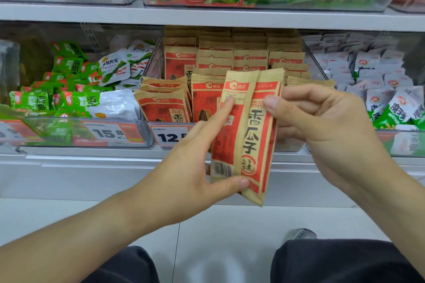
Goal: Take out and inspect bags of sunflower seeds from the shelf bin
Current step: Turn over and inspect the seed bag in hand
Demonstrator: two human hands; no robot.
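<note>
Two tan-and-red bags of sunflower seeds [249, 135] are held together upright in front of the shelf, one showing its back with a barcode, the other its front. My left hand [197, 167] pinches them from the left, thumb at the bottom edge and forefinger up the back. My right hand [322, 126] grips the right bag's edge, thumb on the front. Behind them the clear shelf bin [158, 62] holds several more of the same bags [213, 57] standing in rows.
A bin of green and white snack packs [69, 89] sits to the left, a bin of white packs [372, 71] to the right. Price tags [112, 132] front the bins. Another shelf [207, 16] of packets runs above. Pale floor and my dark trousers lie below.
</note>
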